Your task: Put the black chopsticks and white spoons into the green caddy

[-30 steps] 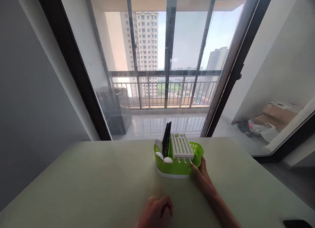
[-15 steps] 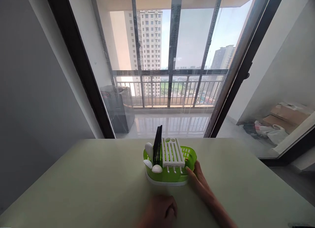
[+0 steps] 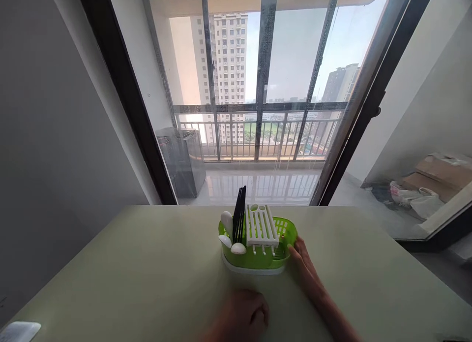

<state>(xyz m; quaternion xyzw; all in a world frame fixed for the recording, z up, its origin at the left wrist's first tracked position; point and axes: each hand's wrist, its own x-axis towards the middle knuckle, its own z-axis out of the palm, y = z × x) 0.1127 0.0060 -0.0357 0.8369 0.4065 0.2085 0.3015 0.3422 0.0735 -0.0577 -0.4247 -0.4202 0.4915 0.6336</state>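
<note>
A green plastic utensil basket (image 3: 254,261) with a white base stands on the table in front of me. My right hand (image 3: 303,263) grips its right end, thumb at the front and fingers round the outer side. Black chopsticks (image 3: 239,214) lean upright in the basket's left part, beside several white spoons (image 3: 238,248). A white slotted rack (image 3: 261,228) with small hooks along its front sits across the middle. My left hand (image 3: 248,310) rests closed in a loose fist near the table's front, apart from the basket. Nothing shows in it.
The pale green table (image 3: 147,273) ends at a glass door with a dark frame (image 3: 129,96). A white object (image 3: 22,330) lies at the table's lower left corner. Beyond the glass stands a grey appliance (image 3: 180,162). Cardboard (image 3: 435,177) and plastic bags (image 3: 424,202) lie at the right.
The whole view has shifted slightly, so things appear a little further right, and a white object has come into view at lower left. My hands keep their places around the basket.
</note>
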